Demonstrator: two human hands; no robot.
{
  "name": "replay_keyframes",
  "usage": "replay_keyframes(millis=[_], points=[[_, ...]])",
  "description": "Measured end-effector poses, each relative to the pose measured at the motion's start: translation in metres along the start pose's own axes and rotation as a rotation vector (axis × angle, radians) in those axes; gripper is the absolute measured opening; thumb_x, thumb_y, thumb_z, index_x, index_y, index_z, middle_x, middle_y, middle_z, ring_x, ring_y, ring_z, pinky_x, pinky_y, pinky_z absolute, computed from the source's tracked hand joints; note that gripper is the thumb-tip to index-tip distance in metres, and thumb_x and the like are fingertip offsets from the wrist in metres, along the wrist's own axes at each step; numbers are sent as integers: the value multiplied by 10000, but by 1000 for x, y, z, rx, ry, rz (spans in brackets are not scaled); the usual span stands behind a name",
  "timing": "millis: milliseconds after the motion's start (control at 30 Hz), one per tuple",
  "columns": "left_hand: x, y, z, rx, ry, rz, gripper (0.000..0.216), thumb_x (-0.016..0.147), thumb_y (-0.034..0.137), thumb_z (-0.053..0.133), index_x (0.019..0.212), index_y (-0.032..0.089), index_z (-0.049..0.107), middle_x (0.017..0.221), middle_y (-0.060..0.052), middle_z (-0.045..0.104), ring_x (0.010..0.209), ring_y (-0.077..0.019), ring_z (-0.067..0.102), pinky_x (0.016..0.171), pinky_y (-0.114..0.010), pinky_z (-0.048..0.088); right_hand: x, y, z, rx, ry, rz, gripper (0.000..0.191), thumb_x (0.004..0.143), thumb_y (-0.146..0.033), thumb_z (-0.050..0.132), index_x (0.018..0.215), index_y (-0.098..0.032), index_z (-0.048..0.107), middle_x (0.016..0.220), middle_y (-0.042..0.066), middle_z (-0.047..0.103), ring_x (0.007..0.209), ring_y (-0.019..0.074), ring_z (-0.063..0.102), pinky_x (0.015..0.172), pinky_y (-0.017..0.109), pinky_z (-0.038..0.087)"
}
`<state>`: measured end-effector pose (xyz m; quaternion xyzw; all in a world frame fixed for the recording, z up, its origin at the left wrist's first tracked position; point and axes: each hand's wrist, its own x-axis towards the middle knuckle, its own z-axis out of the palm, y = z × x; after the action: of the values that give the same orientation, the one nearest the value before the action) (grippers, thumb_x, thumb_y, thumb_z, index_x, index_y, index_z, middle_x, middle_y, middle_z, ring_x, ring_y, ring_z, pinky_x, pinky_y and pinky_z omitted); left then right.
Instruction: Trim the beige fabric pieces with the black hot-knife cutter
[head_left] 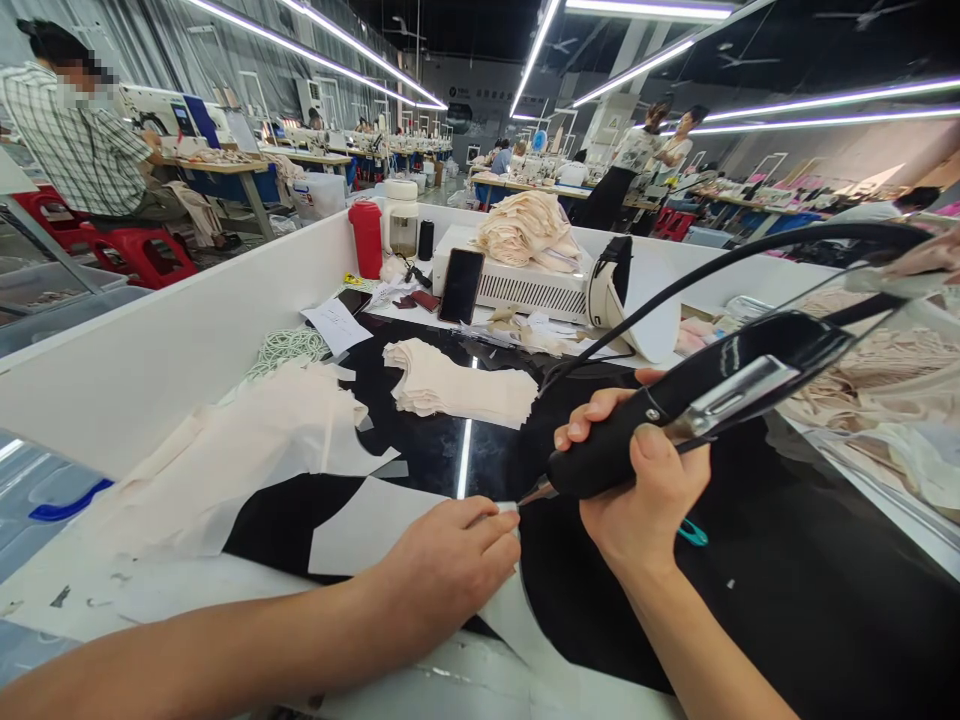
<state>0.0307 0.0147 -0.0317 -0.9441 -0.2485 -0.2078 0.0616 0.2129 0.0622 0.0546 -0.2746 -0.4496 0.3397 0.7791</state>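
Note:
My right hand (637, 490) is wrapped round a thick black handheld tool (600, 455) with a pointed metal tip and a silver lever along its side. The tip points down and left, meeting the edge of a small whitish piece (508, 507) by my left fingertips. My left hand (450, 560) lies over a white sheet (360, 525), fingers pressed together at that piece; what lies beneath them is hidden. Beyond my hands sits a stack of cream fabric pieces (465, 385). More pale fabric (247, 450) is spread at the left.
A black cable (720, 265) arcs from the tool across the right. At the back are a phone (461, 285), a white vented box (532, 290) bearing fabric, and a red flask (366, 240). A teal snipper (693, 533) lies right of my hand. White walls (187, 340) edge the table.

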Motion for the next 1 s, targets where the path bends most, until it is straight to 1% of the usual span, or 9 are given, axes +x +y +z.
replay_keyframes(millis=[100,200,300,433,500,567,700,900,1000], points=[[0,0,0,25,11,1,242,1120,16,543,1064,169,721,1287,-92,818,1151,-217,777,1074,-336,656,-1,0,1,14,-7,-1,484,817,-491,971,1166,-297,698,827,-57,711,586,153,678,523,291,605],[1,1,-2,60,40,15,263,1116,-1,537,1050,163,731,1270,-87,830,1131,-206,784,1106,-320,647,-2,1,2,17,-9,-3,466,833,-454,969,1175,-289,699,831,-53,723,595,153,691,526,286,615],[1,1,-5,63,62,9,242,1116,6,552,1059,153,736,1289,-88,832,1129,-211,788,1091,-318,658,-2,0,2,5,-8,3,430,845,-412,958,1169,-284,705,834,-49,733,602,150,697,535,281,620],[0,1,-7,52,21,32,254,1105,-24,544,1071,145,731,1278,-107,827,1154,-207,791,1125,-324,651,-1,-1,3,27,4,-9,433,842,-421,960,1164,-281,705,828,-50,731,598,146,687,535,275,615],[0,0,-7,64,11,43,293,1101,-50,517,1075,152,728,1249,-107,827,1157,-201,790,1130,-327,649,-1,0,3,40,1,-11,460,833,-435,969,1173,-278,702,832,-49,731,603,146,686,537,273,615],[1,0,-7,87,32,58,331,1094,-74,489,1058,153,726,1188,-98,828,1129,-192,791,1122,-321,649,-2,2,3,34,-10,-16,469,841,-447,967,1186,-280,696,838,-50,729,607,145,685,545,276,619],[3,0,-11,122,45,89,366,1079,-116,463,1013,136,719,1095,-82,810,1042,-164,784,1117,-293,634,-4,5,4,-13,-18,-18,430,882,-420,935,1205,-291,682,850,-53,721,616,146,690,562,289,627],[6,2,-15,131,49,67,401,1129,-78,416,1028,157,725,984,-39,776,970,-156,766,1095,-280,642,-5,2,9,53,2,-8,454,841,-432,959,1190,-287,706,843,-55,735,608,140,680,543,279,625],[5,1,-12,142,65,67,377,1148,-56,428,1039,142,729,1012,-53,790,977,-155,774,1085,-281,648,-6,3,12,70,-19,2,462,835,-438,965,1189,-291,708,840,-61,736,605,139,686,543,278,628]])
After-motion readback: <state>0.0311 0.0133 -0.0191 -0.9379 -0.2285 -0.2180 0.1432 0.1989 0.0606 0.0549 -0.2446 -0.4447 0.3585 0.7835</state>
